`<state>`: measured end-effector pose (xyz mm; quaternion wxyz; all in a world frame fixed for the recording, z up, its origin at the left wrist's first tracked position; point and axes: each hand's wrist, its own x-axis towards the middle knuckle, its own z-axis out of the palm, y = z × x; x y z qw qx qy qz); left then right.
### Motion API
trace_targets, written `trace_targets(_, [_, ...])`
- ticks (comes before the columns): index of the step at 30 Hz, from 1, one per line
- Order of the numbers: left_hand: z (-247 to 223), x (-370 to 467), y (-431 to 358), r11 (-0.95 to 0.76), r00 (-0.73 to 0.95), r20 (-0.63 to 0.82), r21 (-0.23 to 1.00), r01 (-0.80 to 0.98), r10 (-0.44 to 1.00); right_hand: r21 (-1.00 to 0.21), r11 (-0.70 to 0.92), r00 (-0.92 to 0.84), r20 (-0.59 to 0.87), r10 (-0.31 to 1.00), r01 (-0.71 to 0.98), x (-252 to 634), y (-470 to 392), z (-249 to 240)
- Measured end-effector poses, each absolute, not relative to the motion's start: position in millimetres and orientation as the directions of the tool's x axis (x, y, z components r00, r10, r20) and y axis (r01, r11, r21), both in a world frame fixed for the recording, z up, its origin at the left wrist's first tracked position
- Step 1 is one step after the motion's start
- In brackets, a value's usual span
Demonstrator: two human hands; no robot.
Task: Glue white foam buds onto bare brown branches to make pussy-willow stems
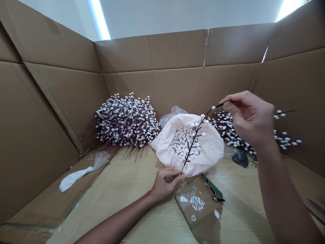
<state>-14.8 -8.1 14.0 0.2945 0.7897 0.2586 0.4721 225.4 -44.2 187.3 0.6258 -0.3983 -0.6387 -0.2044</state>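
across the wood-grained tabletop (pixel 119 183), seen from the head: pinching the lower end of a thin dark branch (pixel 195 139) with the left hand (pixel 166 183), thumb and fingertips clamped on the stem, likely to anchor it while leaving the side twigs free. gripping a short dark piece (pixel 219 105) with the right hand (pixel 254 117), thumb and forefinger pressed together at the branch's upper end, apparently to keep the length stretched out on a slant; cannot tell whether separate or part of the stem. on the thumb, a brown patch (pixel 229 106), perhaps for protection.

behind the branch, a pale bag (pixel 165 144) full of white balls (pixel 179 142), mouth spread wide, probably for easy reach. near the left hand, in front of the bag, a brown board (pixel 203 228) with white smears (pixel 196 203), presumably to spare the table. lying against the cardboard walls (pixel 175 88), well to the left, a thick bundle of white-berried stems (pixel 127 118), seemingly stacked aside; behind the right hand, looser sprigs (pixel 223 125). at the right edge, a dark pointed tool (pixel 316 206), only partly in view.
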Motion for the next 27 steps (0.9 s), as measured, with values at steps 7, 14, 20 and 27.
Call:
trace_targets(7, [14.6,-14.5,-8.6,-0.698,0.428,0.594,0.703,0.136,0.681,-0.243,0.6,0.129,0.965,0.227,0.762,228.7,-44.7,188.5])
trace_targets(14, [13.1,-14.6,-7.8,-0.697,0.424,0.592,0.702,0.145,0.685,-0.234,0.618,0.145,0.971,0.191,0.75,228.9,-44.4,189.3])
trace_targets(20, [12.9,-15.1,-8.0,-0.689,0.423,0.584,0.71,0.147,0.693,-0.236,0.626,0.139,0.97,0.201,0.743,226.4,-44.2,188.8])
trace_targets(27, [13.9,-15.2,-9.0,-0.683,0.426,0.575,0.714,0.156,0.698,-0.237,0.614,0.129,0.968,0.216,0.753,225.3,-44.1,188.3])
